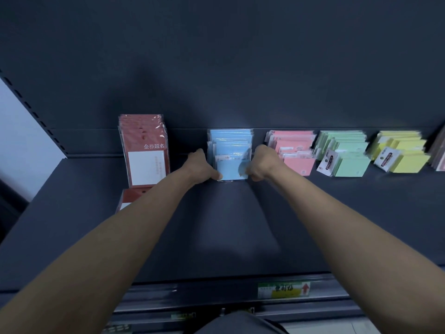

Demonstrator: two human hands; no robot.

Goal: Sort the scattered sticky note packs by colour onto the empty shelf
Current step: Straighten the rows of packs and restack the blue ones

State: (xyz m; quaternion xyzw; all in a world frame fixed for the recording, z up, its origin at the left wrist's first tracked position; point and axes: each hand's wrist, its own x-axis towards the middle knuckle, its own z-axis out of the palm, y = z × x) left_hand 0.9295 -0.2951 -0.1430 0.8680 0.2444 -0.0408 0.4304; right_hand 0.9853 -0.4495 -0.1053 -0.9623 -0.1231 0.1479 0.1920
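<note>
Bottom centre of frame: a patch of the person's dark clothing (231, 325). Above it, the front rail of the shelf (168, 237), carrying one green-and-yellow price label (284, 290) with a red arrow. Two bare forearms run from the lower corners up to mid-frame. Left hand (198, 166): fingers curled at the left side of the blue packs (231, 150), thumb on the front pack's lower left corner. Right hand (261, 165): fingers curled against the right side of the same group, tips partly blurred. Blue packs: one group, mid-frame, standing on edge and leaning back, faces toward the camera, wider edges level, the row running front to back toward the back panel (216, 68); several packs, exact count unreadable. Neighbouring groups, four, in one line across the frame: red packs (144, 150) at left, taller, upright, with one more red pack (134, 196) lying flat in front, part-hidden by the left forearm; pink packs (293, 150) just right of the right hand; green packs (344, 153); yellow packs (402, 153). Far left: a slotted upright (36, 116).
</note>
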